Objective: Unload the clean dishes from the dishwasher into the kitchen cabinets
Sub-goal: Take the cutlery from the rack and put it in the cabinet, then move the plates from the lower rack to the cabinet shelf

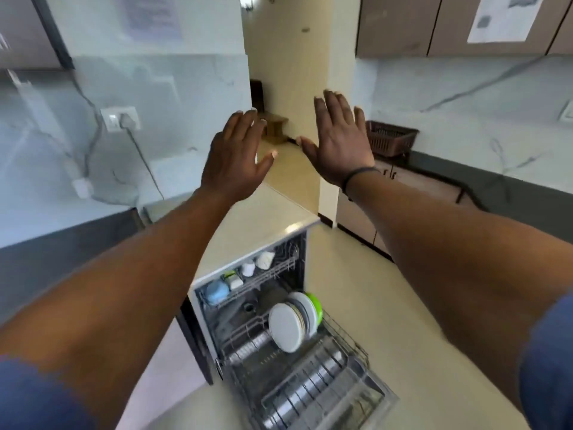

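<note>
Dishes sat in the open dishwasher (248,321) at 6 o'clock, well below both hands. Lower rack (310,377) was pulled out: white plates (285,327) stood on edge with a green plate (314,305) behind them. Upper rack (257,276), toward 7 o'clock, held a blue bowl (217,291) and white cups (265,260). Nothing looked unloaded yet. Left hand (235,156) at 11 o'clock and right hand (339,144) at 1 o'clock were raised, fingers spread flat, holding nothing. Beyond them lay the cream bench (279,206); brown wall cabinets (400,23) hung at 2 o'clock. Judgement: lower both hands, take the front plate by its rim and lift it straight up clear of the tines before turning to the cabinets.
</note>
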